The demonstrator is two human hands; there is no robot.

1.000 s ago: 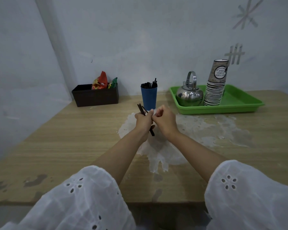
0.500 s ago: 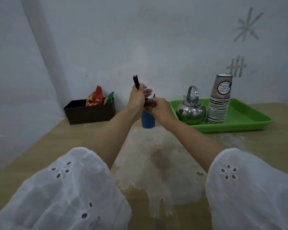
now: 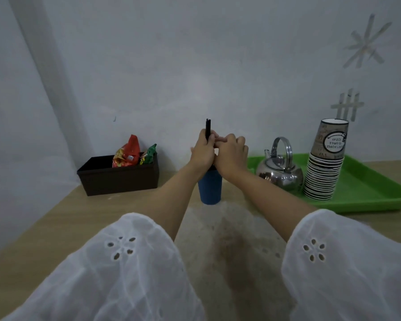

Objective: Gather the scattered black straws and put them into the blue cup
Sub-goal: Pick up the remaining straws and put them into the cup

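Fingers of the left hand are wrapped around upright black straws, directly above the blue cup. The right hand touches it, fingers curled; whether it grips anything, I cannot tell.

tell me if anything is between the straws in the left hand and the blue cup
Nothing visible. The left hand holds the black straws upright directly above the blue cup, with the right hand alongside. The hands hide the cup's mouth.
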